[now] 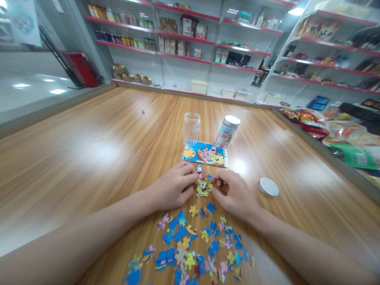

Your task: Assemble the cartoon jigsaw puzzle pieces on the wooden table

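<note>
A small block of joined jigsaw pieces [202, 189], showing a yellow cartoon face with a pink figure above, lies flat between my hands. My left hand [178, 185] rests at its left edge, fingers curled and bent against the pieces. On the other side, my right hand [234, 194] has its thumb and index finger closing at a jigsaw piece [210, 186] on the block's right edge. Just beyond is the picture card [204, 153], with the same cartoon figures on blue. Many loose jigsaw pieces [181, 233] are spread on the table nearer to me.
A clear plastic jar [192, 128] stands behind the card, and a printed can with a white lid [227, 132] is right of it. A round silver lid [268, 187] lies on the wooden table [118, 146]. Stocked shelves [187, 35] line the back; packaged goods [341, 134] sit at right.
</note>
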Tool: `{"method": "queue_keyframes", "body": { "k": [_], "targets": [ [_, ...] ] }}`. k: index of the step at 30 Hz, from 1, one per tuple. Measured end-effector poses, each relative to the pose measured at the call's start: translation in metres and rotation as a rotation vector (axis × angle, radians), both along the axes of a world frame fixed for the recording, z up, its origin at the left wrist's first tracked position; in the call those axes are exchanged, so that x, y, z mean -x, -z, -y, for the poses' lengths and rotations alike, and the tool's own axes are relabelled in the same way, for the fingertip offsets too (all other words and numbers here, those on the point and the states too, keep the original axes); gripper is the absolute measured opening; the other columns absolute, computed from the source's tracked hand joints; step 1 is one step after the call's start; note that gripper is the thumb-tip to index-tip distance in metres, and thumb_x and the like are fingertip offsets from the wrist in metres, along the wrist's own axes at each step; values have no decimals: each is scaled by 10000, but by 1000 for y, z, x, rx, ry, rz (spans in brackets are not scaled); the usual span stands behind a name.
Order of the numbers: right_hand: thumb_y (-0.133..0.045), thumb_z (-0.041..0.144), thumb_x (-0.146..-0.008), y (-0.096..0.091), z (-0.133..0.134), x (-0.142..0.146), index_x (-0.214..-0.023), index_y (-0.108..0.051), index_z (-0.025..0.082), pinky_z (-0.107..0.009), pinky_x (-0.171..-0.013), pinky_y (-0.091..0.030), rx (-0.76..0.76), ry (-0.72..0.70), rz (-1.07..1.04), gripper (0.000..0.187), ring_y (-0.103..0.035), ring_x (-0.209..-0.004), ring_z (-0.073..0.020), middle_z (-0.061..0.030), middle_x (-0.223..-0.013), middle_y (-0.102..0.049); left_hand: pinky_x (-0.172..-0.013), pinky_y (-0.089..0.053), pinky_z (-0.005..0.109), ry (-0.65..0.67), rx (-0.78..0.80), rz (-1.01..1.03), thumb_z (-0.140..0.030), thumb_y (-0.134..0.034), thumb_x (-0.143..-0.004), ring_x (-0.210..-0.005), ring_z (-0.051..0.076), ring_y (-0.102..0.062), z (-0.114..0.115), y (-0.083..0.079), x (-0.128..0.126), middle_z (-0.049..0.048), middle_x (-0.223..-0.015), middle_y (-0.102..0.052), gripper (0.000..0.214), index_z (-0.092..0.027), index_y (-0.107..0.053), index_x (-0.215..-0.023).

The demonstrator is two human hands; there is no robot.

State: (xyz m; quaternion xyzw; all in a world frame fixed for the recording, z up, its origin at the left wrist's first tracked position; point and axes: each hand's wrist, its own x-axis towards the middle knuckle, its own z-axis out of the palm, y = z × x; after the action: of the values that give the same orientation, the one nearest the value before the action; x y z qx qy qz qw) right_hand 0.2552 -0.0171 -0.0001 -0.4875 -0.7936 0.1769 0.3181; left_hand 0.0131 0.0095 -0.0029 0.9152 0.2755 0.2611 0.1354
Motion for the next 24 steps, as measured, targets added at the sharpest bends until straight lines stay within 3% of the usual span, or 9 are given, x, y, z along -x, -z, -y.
{"method": "queue_keyframes", "body": {
  "k": [24],
  "targets": [
    [-674,72,-733,-8,2,-3,-821,-528,205,-347,-731,-405,10,-43,153,216,-525,-812,-208,-26,-838,-589,-940,-509,432,-8,-16,12,-110,-503,-931,-1056,251,-549,1,-1,-1,92,-1006,-597,148,-177,-634,-924]
  ]
}}
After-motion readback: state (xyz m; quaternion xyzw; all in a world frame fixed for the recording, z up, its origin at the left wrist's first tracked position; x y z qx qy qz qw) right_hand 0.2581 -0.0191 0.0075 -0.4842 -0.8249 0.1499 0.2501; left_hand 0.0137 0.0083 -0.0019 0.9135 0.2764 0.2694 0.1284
